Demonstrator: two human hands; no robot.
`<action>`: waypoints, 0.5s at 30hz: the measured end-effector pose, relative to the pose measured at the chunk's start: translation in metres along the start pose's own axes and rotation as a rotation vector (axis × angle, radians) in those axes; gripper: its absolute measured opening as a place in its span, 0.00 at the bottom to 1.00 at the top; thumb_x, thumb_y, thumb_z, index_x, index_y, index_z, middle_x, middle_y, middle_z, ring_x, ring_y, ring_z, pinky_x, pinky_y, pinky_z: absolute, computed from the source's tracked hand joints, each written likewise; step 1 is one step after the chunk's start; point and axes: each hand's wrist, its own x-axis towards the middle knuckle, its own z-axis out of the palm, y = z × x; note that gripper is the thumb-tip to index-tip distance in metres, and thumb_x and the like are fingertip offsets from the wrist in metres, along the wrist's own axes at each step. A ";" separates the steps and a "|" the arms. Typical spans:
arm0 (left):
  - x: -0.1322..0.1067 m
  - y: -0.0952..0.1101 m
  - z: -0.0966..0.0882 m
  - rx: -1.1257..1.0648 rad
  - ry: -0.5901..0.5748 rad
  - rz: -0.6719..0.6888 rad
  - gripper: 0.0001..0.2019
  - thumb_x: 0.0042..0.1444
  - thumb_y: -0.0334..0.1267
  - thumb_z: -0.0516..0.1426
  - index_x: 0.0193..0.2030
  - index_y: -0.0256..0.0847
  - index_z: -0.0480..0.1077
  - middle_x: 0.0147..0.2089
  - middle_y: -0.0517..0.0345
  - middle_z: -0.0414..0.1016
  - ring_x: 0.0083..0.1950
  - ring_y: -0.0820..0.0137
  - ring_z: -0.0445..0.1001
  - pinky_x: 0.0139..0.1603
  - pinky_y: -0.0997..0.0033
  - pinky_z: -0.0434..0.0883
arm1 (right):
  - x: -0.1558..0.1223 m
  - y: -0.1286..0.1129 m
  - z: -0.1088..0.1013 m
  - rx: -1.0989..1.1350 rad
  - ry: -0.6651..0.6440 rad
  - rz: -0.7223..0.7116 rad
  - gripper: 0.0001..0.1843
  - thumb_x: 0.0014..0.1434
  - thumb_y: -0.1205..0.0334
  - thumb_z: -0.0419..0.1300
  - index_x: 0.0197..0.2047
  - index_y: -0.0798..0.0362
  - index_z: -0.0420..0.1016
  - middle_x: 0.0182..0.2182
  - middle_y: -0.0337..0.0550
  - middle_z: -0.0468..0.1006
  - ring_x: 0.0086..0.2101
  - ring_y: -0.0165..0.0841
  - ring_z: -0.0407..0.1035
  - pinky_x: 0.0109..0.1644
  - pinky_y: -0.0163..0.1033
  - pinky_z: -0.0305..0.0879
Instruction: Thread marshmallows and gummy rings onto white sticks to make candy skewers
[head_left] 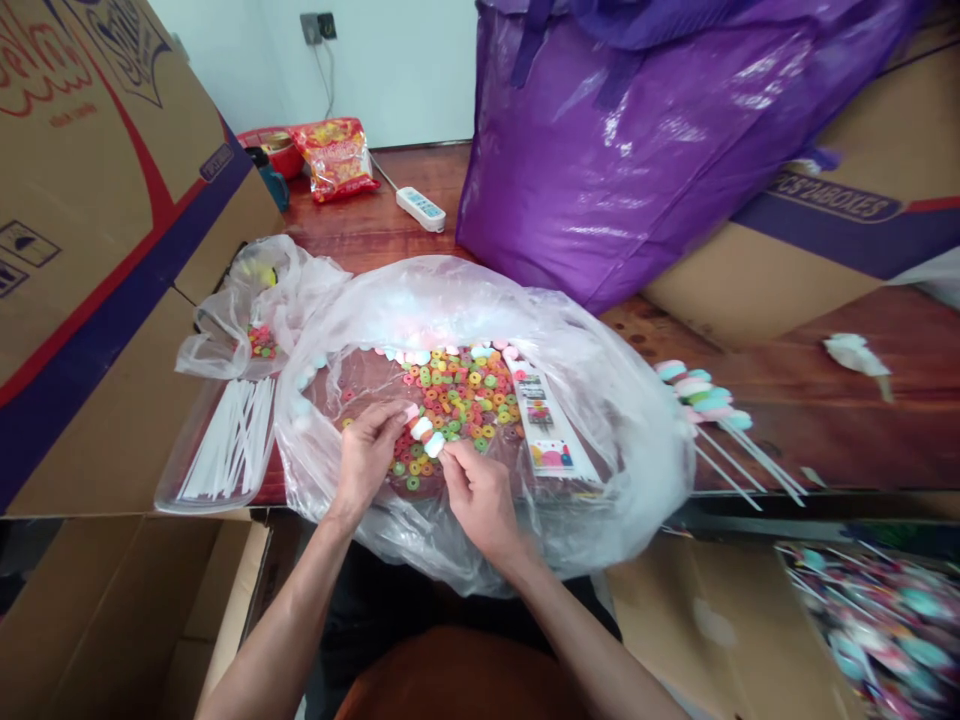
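Between my two hands is a candy skewer (424, 433), with pale marshmallows and orange gummy rings threaded in turn. My left hand (367, 450) is closed, pinching its upper left end at a pink marshmallow. My right hand (480, 490) pinches the lower right end, beside a white-blue marshmallow; the stick itself is hidden by my fingers. Both hands are over an open clear plastic bag (630, 500). Inside lie many colourful gummy rings (472, 390), pastel marshmallows (412, 355) along the far side, and a white printed packet strip (551, 425).
At left stand a tray of white sticks (229, 440) and a small bag of gummies (262, 340). Finished-looking candy skewers (705, 395) lie at right. Cardboard boxes (112, 250) and a purple bag (637, 140) flank the table. An open box of wrapped skewers (885, 620) sits lower right.
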 end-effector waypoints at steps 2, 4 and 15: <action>-0.002 0.004 0.002 0.002 -0.006 0.008 0.10 0.56 0.42 0.62 0.41 0.43 0.81 0.45 0.54 0.83 0.49 0.63 0.79 0.57 0.60 0.74 | 0.000 -0.003 0.000 -0.026 0.004 0.011 0.13 0.68 0.66 0.49 0.32 0.51 0.68 0.23 0.36 0.70 0.23 0.29 0.65 0.31 0.33 0.57; -0.005 0.006 0.005 0.007 0.007 -0.012 0.11 0.55 0.44 0.63 0.41 0.43 0.82 0.45 0.54 0.83 0.49 0.62 0.80 0.56 0.60 0.74 | -0.001 -0.005 0.001 -0.068 0.002 0.013 0.13 0.67 0.66 0.48 0.31 0.50 0.67 0.24 0.38 0.71 0.25 0.30 0.65 0.32 0.34 0.58; -0.010 -0.004 0.017 0.059 0.003 -0.180 0.20 0.53 0.53 0.63 0.48 0.45 0.80 0.50 0.56 0.83 0.53 0.55 0.79 0.61 0.51 0.73 | 0.002 -0.005 0.005 -0.092 0.017 0.104 0.11 0.66 0.66 0.48 0.31 0.50 0.65 0.24 0.37 0.69 0.25 0.30 0.65 0.31 0.34 0.56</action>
